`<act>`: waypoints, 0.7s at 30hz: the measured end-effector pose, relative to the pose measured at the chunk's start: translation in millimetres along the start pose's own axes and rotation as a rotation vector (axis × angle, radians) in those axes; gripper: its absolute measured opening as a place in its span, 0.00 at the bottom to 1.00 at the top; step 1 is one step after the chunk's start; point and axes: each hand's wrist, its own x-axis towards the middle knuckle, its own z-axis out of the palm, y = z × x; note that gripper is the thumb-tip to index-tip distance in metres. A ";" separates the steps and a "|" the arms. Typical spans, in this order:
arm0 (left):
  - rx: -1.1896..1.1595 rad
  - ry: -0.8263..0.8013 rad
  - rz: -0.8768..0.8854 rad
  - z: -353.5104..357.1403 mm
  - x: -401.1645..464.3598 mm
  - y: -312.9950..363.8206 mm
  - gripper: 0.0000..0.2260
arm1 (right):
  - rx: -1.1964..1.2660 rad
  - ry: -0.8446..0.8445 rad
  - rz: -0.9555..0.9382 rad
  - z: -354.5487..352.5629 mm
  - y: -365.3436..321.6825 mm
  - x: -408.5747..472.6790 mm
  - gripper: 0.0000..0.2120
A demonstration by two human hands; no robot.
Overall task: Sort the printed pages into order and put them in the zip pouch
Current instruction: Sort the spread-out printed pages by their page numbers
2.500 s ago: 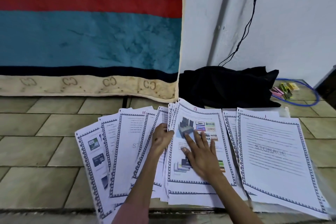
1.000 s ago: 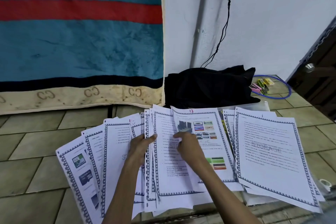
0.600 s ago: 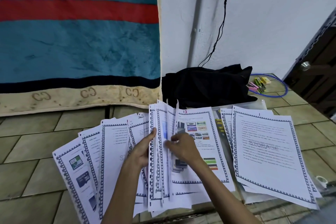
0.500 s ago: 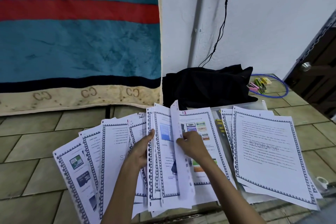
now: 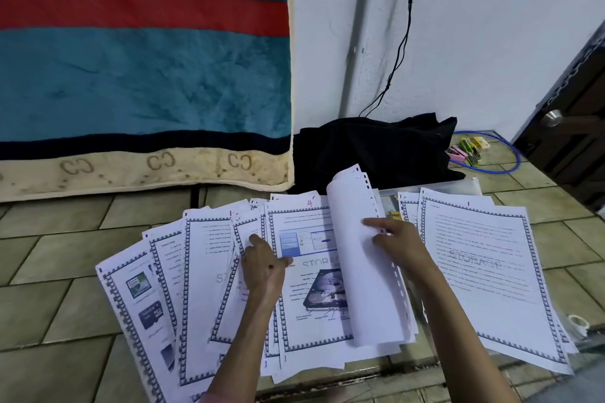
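Printed pages with blue patterned borders lie fanned out on the tiled floor. My left hand [image 5: 265,268] rests flat on the middle sheets, thumb on the page marked 4 [image 5: 311,285], which shows a hard-drive picture. My right hand [image 5: 397,247] presses its forefinger and thumb on the blank back of a turned page [image 5: 357,258] that curls over to the right. To the right lies a stack topped by the page marked 1 [image 5: 481,271], with a "STORAGE" watermark. The clear zip pouch [image 5: 458,186] lies mostly hidden under that stack.
A black cloth bundle [image 5: 376,150] sits against the white wall behind the pages. A blue cable loop with colourful clips [image 5: 471,150] lies at the back right beside a dark door [image 5: 573,127]. A teal and red blanket [image 5: 144,75] hangs at the left. A black wire runs down the wall.
My right hand lifted the page marked 13 and the sheets under it and turned them over to the right, uncovering the page marked 4. My left hand stayed on the fan.
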 end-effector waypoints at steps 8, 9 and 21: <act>-0.126 0.070 0.016 -12.0 5.7 -5.9 0.07 | -0.050 0.021 -0.036 11.2 -2.8 -5.0 0.22; -0.115 0.083 0.027 -12.4 4.5 -5.0 0.10 | -0.035 0.010 -0.043 12.0 -2.8 -5.1 0.22; -0.726 -0.397 -0.018 -13.7 -24.6 47.2 0.21 | 0.031 -0.160 -0.048 23.2 -17.6 -12.7 0.09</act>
